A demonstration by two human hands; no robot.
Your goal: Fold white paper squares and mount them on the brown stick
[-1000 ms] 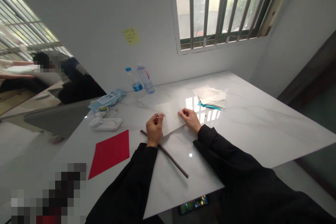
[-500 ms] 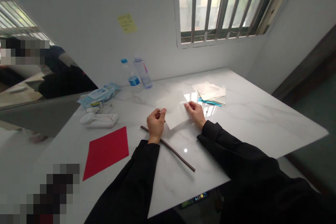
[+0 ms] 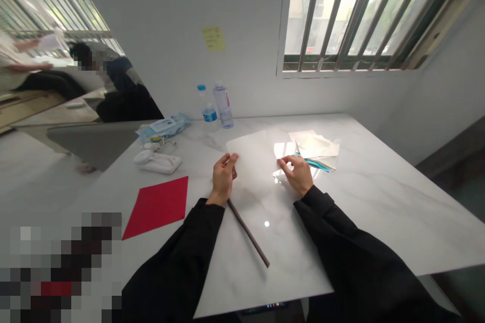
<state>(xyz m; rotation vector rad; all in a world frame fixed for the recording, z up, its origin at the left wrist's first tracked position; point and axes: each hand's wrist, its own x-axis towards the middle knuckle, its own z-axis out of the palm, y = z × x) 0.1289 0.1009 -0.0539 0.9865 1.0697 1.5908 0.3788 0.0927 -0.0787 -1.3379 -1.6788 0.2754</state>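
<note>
My left hand (image 3: 223,177) pinches a thin, pale sheet of paper (image 3: 253,159) at its left edge, thumb on top. The sheet is held above the marble-patterned table and is hard to tell from its white surface. To the right of the sheet is my right hand (image 3: 298,174), thumb and forefinger pressed together; whether anything small is between them cannot be made out. A thin brown stick (image 3: 248,232) lies on the table below, its far end hidden by my left hand. Left of it lies a red square sheet (image 3: 161,205).
Behind my right hand lies a pile of cream papers (image 3: 314,145) with a blue sheet (image 3: 318,165). Two plastic bottles (image 3: 208,111) stand by the wall. A wipes pack (image 3: 164,126) and a white device (image 3: 159,162) lie at left. People (image 3: 121,73) sit further left.
My right hand has come off the paper's right edge and moved right. My left hand still holds the sheet. The camera view has shifted, bringing more people into sight.
</note>
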